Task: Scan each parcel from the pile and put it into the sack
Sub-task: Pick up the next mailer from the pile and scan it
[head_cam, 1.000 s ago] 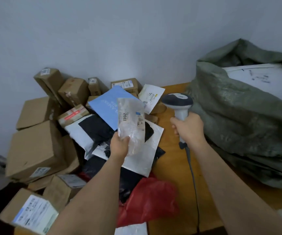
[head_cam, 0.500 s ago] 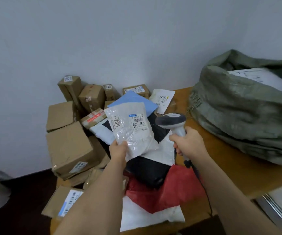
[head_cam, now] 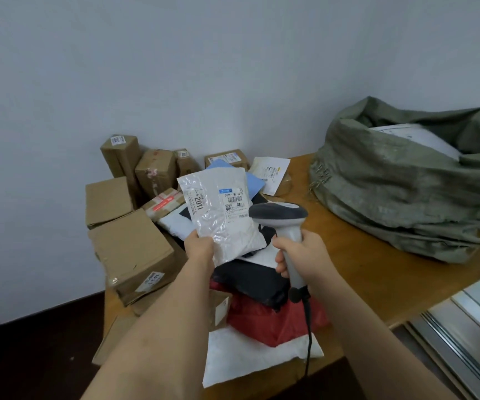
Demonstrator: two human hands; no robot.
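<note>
My left hand [head_cam: 199,248] pinches the lower left corner of a white plastic mailer [head_cam: 218,212], held up with its barcode label facing me. My right hand [head_cam: 302,254] grips the handle of a grey barcode scanner [head_cam: 279,219], whose head sits just right of the label and overlaps the mailer's edge. Below them lies the parcel pile [head_cam: 256,281] of black, red and white bags and brown cardboard boxes [head_cam: 130,251]. The green woven sack [head_cam: 400,192] lies open at the right on the wooden table [head_cam: 363,261], with a white parcel [head_cam: 417,137] inside it.
Several cardboard boxes stack against the wall [head_cam: 175,67] at the back left. The scanner's cable [head_cam: 308,336] hangs over the table's front edge. Metal rails [head_cam: 469,321] lie beyond the table's right corner. Dark floor [head_cam: 30,356] shows at the lower left.
The mailer has turned so its label faces me, and the scanner has moved left and down until its head reaches the label. The view has pulled back and shifted right.
</note>
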